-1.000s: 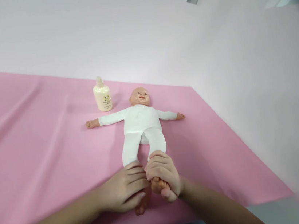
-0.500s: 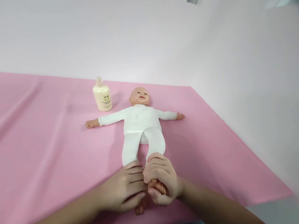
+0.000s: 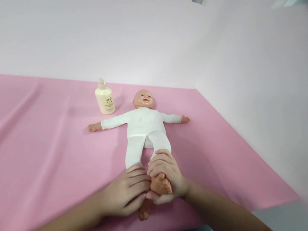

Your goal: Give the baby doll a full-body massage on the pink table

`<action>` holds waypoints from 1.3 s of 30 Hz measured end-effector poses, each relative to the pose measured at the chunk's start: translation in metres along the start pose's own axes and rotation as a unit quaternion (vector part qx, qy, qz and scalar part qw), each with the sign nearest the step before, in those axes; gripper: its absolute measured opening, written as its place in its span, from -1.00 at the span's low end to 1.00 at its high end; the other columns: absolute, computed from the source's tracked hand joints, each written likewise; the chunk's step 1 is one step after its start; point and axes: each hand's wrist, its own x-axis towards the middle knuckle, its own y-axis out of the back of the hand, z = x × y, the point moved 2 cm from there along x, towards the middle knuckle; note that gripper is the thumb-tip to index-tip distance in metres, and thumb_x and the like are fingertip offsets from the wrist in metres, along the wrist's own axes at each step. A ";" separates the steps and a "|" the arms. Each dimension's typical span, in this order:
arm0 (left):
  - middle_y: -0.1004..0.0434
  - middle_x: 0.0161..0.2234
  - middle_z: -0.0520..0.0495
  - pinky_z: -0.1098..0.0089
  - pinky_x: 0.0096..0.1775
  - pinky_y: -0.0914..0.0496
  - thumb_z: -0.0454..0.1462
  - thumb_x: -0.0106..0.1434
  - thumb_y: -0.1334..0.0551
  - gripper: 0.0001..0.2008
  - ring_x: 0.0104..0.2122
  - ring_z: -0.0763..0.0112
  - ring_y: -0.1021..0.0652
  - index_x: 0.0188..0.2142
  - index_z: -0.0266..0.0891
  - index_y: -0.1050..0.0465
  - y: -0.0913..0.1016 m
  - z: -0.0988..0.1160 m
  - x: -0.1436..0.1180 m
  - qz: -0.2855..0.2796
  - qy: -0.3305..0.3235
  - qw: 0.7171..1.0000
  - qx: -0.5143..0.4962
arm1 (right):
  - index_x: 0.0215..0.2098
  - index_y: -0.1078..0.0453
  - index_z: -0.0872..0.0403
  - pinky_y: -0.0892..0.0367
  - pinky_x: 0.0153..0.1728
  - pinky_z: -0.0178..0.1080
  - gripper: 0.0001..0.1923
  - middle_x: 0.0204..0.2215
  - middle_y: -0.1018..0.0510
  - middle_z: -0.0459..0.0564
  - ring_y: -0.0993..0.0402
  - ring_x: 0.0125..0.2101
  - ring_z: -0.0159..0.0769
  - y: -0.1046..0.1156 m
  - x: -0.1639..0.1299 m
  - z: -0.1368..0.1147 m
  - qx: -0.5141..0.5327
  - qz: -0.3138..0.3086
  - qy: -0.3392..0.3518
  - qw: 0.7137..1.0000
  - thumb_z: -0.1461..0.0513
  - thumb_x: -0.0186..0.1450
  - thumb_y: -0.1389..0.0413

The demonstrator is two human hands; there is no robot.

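Note:
A baby doll (image 3: 144, 122) in a white suit lies on its back on the pink cloth (image 3: 33, 146), arms spread, head toward the wall. My right hand (image 3: 165, 172) is wrapped around one of its bare feet (image 3: 161, 184), lifting it slightly so the toes show. My left hand (image 3: 127, 196) lies over the lower end of the other leg, whose foot (image 3: 143, 213) peeks out under my fingers. Both hands touch each other at the doll's ankles.
A cream lotion bottle (image 3: 105, 98) stands upright just left of the doll's head. The pink cloth ends at an edge near me and at the right; a pale wall rises behind and to the right.
My right hand has shifted slightly up the leg and turned the foot so its toes and sole show more. The left hand has barely moved.

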 end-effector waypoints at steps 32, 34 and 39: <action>-0.50 -0.29 -0.11 0.20 -0.04 -0.35 -0.41 0.22 -0.05 -0.81 -0.22 0.31 -0.45 -0.18 -0.25 -0.33 -0.004 -0.003 -0.002 -0.019 -0.010 1.000 0.013 | -0.02 -0.25 0.13 -0.34 -0.17 -0.18 -0.63 -0.39 -0.49 0.01 -0.44 -0.34 -0.35 -0.002 -0.005 -0.009 0.084 -0.034 0.053 0.994 0.17 0.37 0.26; -0.50 -0.28 -0.12 0.20 -0.03 -0.35 -0.40 0.23 -0.05 -0.80 -0.21 0.30 -0.46 -0.17 -0.24 -0.33 -0.004 -0.003 -0.002 -0.019 -0.007 1.000 0.014 | -0.03 -0.26 0.15 -0.35 -0.20 -0.19 -0.63 -0.38 -0.49 0.03 -0.44 -0.33 -0.35 -0.002 -0.003 -0.010 0.080 -0.028 0.056 0.995 0.17 0.37 0.26; -0.52 -0.25 -0.14 0.21 -0.01 -0.34 -0.38 0.24 -0.06 -0.79 -0.17 0.28 -0.46 -0.13 -0.25 -0.33 0.000 -0.001 -0.001 -0.017 0.005 1.000 0.014 | -0.01 -0.23 0.14 -0.30 -0.10 -0.14 -0.61 -0.37 -0.52 0.01 -0.46 -0.30 -0.31 -0.002 0.002 -0.010 0.004 -0.019 0.020 1.000 0.12 0.25 0.01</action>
